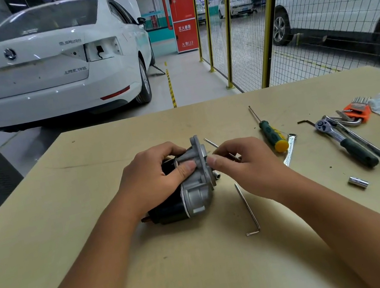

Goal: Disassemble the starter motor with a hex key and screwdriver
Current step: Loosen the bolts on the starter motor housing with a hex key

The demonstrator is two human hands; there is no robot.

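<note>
Two hands at the starter motor (190,184), lying mid-bench (70,214): left hand (154,177) gripping its housing, right hand (242,162) pinching a thin hex key (211,143) at the flange. Orange holder (358,110) full of hex keys. Screwdriver (270,134) nearby. "110" on red cabinet (182,11).

starter motor (190,184): 1 | screwdriver (269,130): 1 | ratchet (344,140): 1 | loose sockets (358,182): 2 | cars (54,63): 4
</note>
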